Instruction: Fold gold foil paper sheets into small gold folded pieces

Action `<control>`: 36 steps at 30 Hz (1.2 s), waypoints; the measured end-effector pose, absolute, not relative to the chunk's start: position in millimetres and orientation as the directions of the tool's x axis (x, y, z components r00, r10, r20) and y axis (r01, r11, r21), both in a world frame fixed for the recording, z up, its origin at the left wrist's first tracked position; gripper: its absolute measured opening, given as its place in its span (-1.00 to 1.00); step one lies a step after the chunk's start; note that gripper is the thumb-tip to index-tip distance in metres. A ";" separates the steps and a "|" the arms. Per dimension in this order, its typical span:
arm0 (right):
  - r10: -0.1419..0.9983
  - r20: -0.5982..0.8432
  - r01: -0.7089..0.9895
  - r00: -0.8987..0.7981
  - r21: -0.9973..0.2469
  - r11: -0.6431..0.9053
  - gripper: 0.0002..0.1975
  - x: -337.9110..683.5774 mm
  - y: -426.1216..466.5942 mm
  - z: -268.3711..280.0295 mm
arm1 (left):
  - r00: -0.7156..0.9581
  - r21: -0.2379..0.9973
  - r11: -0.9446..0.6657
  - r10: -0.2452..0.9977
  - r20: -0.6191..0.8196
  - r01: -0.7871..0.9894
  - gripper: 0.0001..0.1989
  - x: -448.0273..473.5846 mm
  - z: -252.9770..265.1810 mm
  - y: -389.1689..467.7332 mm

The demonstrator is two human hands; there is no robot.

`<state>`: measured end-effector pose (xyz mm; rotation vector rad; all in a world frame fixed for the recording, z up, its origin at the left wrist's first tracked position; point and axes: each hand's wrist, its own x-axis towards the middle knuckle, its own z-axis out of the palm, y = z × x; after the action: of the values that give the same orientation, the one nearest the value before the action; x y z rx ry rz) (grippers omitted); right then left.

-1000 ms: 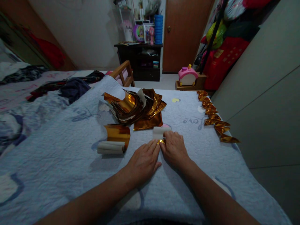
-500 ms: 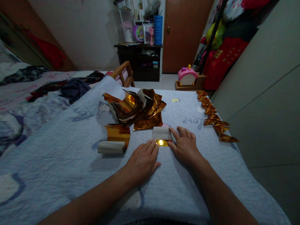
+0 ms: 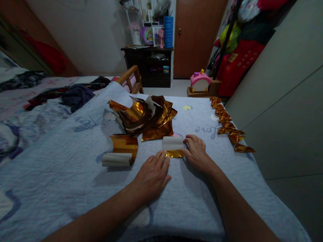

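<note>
Rectangular grey-white paper sheet [image 3: 172, 143] with shiny gold foil strip [image 3: 175, 154] along its near edge: lies flat on light-blue quilted cloth [image 3: 75, 188]. Left hand [image 3: 152, 173]: rests palm down, unclenched, with fingertips at the strip's left end. Right hand [image 3: 196, 150]: sets thumb at the strip's right end, with fingers loosely bent beside the sheet; cannot tell whether pinching it. Beyond the sheet: fanned stack of gold foil paper [image 3: 137, 111]. Left: curled gold-and-grey paper roll [image 3: 116, 159]. Far right: row of folded gold foil pieces [image 3: 225, 117].
</note>
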<state>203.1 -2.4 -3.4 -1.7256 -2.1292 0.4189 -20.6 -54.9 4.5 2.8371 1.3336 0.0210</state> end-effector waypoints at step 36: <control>0.971 -0.207 -0.162 -0.123 -0.961 -0.225 -0.65 182.9 -12.2 14.6 | 0.121 0.843 0.359 0.933 -0.340 -0.400 -0.59 27.7 16.5 -2.6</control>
<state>182.9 -12.2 14.6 -1.1798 -1.0407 1.5259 27.7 -2.6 16.5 0.6568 1.0140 1.0830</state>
